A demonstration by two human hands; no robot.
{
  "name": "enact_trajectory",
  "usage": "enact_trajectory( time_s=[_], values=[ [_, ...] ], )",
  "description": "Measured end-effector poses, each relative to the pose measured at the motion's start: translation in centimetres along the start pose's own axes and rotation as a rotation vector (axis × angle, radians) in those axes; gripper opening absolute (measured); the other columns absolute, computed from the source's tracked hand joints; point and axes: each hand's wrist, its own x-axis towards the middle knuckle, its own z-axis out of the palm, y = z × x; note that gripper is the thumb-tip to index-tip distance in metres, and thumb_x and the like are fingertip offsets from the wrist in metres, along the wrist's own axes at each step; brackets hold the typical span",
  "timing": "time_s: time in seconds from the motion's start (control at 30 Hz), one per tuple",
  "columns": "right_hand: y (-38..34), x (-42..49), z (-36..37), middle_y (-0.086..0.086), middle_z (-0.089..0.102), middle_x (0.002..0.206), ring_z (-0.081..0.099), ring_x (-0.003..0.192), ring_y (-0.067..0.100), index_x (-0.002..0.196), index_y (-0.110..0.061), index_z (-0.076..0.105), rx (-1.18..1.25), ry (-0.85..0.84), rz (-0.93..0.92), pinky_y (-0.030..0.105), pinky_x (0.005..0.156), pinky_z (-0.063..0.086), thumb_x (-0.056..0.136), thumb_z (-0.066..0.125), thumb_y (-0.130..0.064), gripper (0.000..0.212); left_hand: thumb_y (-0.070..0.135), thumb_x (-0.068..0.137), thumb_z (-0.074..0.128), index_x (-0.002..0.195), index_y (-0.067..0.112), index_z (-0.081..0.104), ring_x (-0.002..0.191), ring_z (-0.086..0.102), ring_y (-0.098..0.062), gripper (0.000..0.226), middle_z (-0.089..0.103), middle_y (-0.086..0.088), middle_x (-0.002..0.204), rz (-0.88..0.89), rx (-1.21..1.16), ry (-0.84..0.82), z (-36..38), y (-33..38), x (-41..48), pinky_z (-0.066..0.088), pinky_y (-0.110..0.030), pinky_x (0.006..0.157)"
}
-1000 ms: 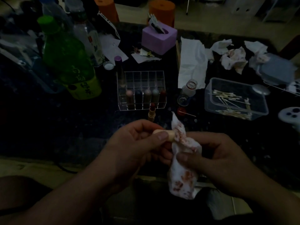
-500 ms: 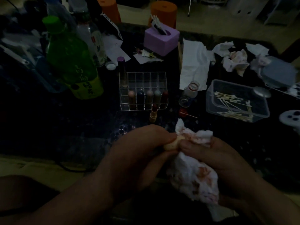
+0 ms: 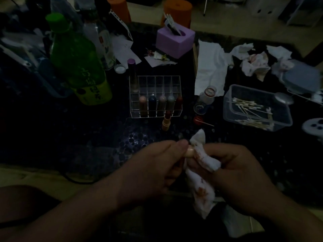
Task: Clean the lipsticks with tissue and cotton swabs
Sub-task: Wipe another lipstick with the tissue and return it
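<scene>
My left hand point(image 3: 157, 165) grips a pale, peach-coloured lipstick part point(image 3: 190, 152); only its rounded end shows past my fingers. My right hand point(image 3: 234, 172) holds a white tissue point(image 3: 201, 182) stained red and wraps it against that end. An open lipstick point(image 3: 166, 120) stands upright on the dark table, just in front of a clear organizer point(image 3: 155, 95) that holds several capped lipsticks in its front row. A clear tub of cotton swabs point(image 3: 257, 107) sits to the right.
A green bottle point(image 3: 78, 67) and a clear bottle stand at the back left. A purple tissue box point(image 3: 174, 41) is behind the organizer. Crumpled used tissues point(image 3: 255, 63) and a flat tissue point(image 3: 209, 67) lie at the back right. A small jar point(image 3: 208, 95) sits beside the tub.
The tissue bunched up over the lipstick part half a second ago and has since been drawn down, so its pale end shows again. Both hands stay together in front of me.
</scene>
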Motion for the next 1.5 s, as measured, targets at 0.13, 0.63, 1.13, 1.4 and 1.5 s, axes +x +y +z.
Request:
enact_trajectory(
  time_s=[0.13,0.63,1.13,1.4,1.5],
  values=[
    [-1.5,-0.1,1.0,0.007,0.076,0.075,0.073,0.066,0.016,0.067,-0.016,0.080,0.482,-0.098,0.292,0.022,0.058,0.056,0.086,0.049,0.018,0.050,0.059,0.092,0.037,0.094,0.036,0.049,0.070,0.054,-0.007,0.027,0.058,0.012,0.086,0.469,0.841,0.128,-1.8,-1.0,-0.4,0.044,-0.027,0.061],
    [1.1,0.5,-0.2,-0.011,0.073,0.081,0.070,0.071,0.006,0.088,-0.006,0.076,-0.287,-0.013,-0.297,0.020,0.064,0.053,0.098,0.056,-0.007,0.023,0.063,0.089,0.049,0.069,0.018,0.049,0.043,0.026,-0.011,0.049,0.034,0.002,0.055,-0.241,-0.125,-0.037,-0.7,0.0,0.2,0.024,-0.018,0.040],
    [-0.8,1.0,-1.3,0.015,0.074,0.075,0.072,0.066,0.019,0.077,-0.001,0.077,0.205,-0.022,0.061,0.023,0.060,0.055,0.080,0.062,-0.008,0.017,0.040,0.084,0.075,0.099,0.028,0.060,0.072,0.063,-0.005,0.024,0.066,0.009,0.090,0.469,0.553,0.196,-2.0,-0.9,0.1,0.053,-0.025,0.061],
    [0.2,0.8,-1.1,0.005,0.070,0.064,0.066,0.057,0.022,0.076,-0.004,0.074,-0.162,-0.030,-0.148,0.038,0.061,0.056,0.095,0.058,-0.009,0.025,0.037,0.086,0.069,0.087,-0.001,0.066,0.046,0.050,-0.022,0.038,0.058,-0.012,0.062,0.065,0.023,0.101,-1.2,-0.3,0.6,0.043,-0.027,0.041],
    [-0.1,1.3,-1.1,0.016,0.070,0.067,0.069,0.063,0.028,0.069,0.001,0.071,-0.028,-0.083,0.041,0.039,0.069,0.058,0.094,0.060,-0.015,0.031,0.028,0.083,0.069,0.096,0.008,0.071,0.050,0.062,-0.026,0.023,0.070,-0.009,0.071,0.198,0.239,0.223,-1.1,-0.4,0.3,0.055,-0.034,0.048]
  ],
)
